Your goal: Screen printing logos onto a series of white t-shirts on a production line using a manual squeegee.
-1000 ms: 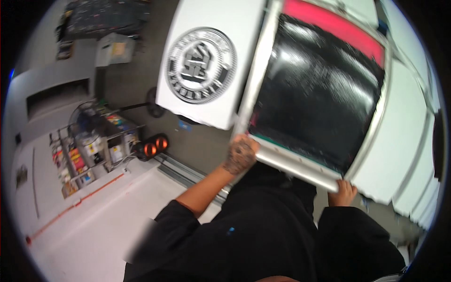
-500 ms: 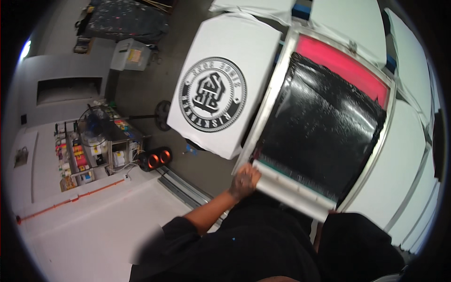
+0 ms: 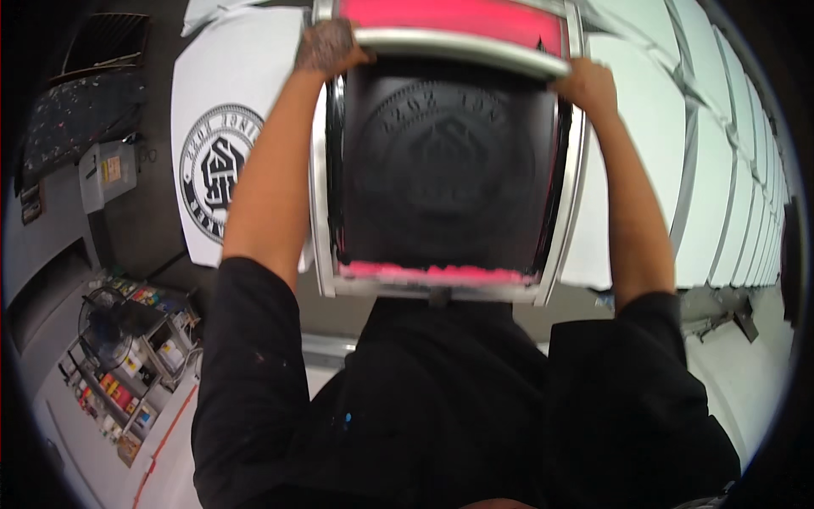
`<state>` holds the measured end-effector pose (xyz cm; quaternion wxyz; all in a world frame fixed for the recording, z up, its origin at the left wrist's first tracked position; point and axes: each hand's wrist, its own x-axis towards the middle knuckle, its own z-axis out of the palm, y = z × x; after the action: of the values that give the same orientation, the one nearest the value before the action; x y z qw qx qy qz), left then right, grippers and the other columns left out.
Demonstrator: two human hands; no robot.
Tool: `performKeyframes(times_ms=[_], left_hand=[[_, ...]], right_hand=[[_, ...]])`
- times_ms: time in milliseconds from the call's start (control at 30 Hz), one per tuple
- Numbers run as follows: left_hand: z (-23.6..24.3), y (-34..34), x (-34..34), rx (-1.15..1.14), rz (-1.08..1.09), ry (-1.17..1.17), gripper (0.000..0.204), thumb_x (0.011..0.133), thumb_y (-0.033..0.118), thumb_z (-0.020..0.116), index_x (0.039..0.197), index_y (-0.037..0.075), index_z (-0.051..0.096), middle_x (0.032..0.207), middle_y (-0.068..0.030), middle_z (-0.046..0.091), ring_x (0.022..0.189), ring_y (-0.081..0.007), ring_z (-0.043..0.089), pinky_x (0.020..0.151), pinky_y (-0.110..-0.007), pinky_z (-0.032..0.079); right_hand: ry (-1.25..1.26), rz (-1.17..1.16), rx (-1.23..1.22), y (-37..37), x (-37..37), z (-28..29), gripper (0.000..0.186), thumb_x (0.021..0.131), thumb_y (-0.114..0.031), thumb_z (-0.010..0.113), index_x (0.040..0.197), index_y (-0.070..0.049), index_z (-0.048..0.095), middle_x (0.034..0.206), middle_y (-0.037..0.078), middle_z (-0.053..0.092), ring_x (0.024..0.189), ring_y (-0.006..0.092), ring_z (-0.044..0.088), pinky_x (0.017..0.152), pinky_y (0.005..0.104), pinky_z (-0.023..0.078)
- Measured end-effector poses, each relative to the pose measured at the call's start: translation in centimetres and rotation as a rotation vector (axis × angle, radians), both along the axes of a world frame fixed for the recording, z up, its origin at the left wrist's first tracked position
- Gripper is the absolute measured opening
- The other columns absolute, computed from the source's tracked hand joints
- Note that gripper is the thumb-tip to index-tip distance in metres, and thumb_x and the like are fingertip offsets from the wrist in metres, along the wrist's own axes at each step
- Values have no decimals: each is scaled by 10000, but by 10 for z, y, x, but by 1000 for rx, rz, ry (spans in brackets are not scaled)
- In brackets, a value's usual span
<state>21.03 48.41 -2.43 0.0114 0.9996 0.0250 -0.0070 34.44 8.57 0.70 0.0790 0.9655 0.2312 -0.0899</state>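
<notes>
1. Head view, left hand (image 3: 328, 47): its fingers are curled and clamped on the left end of a long, silver-coloured metal squeegee bar (image 3: 462, 44).
2. Right hand (image 3: 588, 85): its fingers are clamped on the other end of the bar, though blur hides how each one sits.
3. The bar spans the gap between the two sets of fingers, near the far end of a rectangular, silver-coloured metal screen frame (image 3: 320, 204). Each hand overlaps one of the frame's side rails.
4. On the near side of the fingers, inside the frame, stretches a dark, ink-coated mesh (image 3: 441, 208) showing a faint circular design. A bright pink band (image 3: 449, 12) lies just beyond the fingers; a narrow, uneven pink strip (image 3: 437, 273) crosses the frame's near end.
5. Left of the left fingers is a white, fabric-covered board (image 3: 229, 64) with a black circular print (image 3: 212, 165), partly covered by the left forearm.
6. Right of the right fingers, white, fabric-covered panels (image 3: 640, 178) stand side by side, running toward the picture's edge.
7. Well apart from the left fingers, toward the lower left, are a round, dark fan (image 3: 106, 327) and a grey shelf unit (image 3: 161, 335) with colourful containers.
</notes>
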Motion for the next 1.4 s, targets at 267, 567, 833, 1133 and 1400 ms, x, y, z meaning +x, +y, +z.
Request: performKeyframes(times_ms=[267, 567, 833, 1133, 1400], left_hand=[[28, -40, -229, -105, -51, -92, 160, 811, 143, 746, 957, 79, 745, 911, -117, 741, 853, -303, 708, 804, -429, 552], [25, -109, -374, -392, 78, 194, 232, 794, 125, 647, 1004, 50, 709, 964, -103, 678, 910, -296, 652, 966, -468, 488], [-1, -115, -303, -235, 24, -155, 209, 843, 185, 659, 970, 28, 709, 991, -149, 696, 918, -328, 649, 948, -482, 502], [0, 6, -54, -106, 40, -67, 202, 787, 280, 748, 924, 140, 694, 927, -98, 722, 885, -308, 709, 824, -435, 551], [74, 23, 44, -127, 27, 324, 822, 621, 510, 902, 1188, -38, 672, 1143, -261, 693, 1116, -403, 655, 992, -430, 521]], right_hand=[[-136, 244, 321, -62, -204, 31, 413, 609, -96, 833, 1010, -115, 737, 983, 37, 750, 953, 237, 683, 1012, 455, 404], [110, -18, 355, -100, -356, 11, 192, 732, -80, 711, 919, -111, 680, 979, 34, 736, 905, 213, 685, 857, 404, 411], [-88, -21, 410, -103, -290, -11, 214, 725, -53, 697, 930, -112, 685, 1000, 43, 733, 979, 206, 696, 859, 412, 412], [-121, -40, 108, 11, -56, -1, 319, 675, -136, 716, 992, -113, 751, 867, 113, 750, 763, 316, 699, 772, 391, 464], [262, 36, 151, 39, 46, 53, 434, 620, -313, 838, 894, 17, 770, 797, 189, 739, 756, 328, 730, 763, 395, 582]])
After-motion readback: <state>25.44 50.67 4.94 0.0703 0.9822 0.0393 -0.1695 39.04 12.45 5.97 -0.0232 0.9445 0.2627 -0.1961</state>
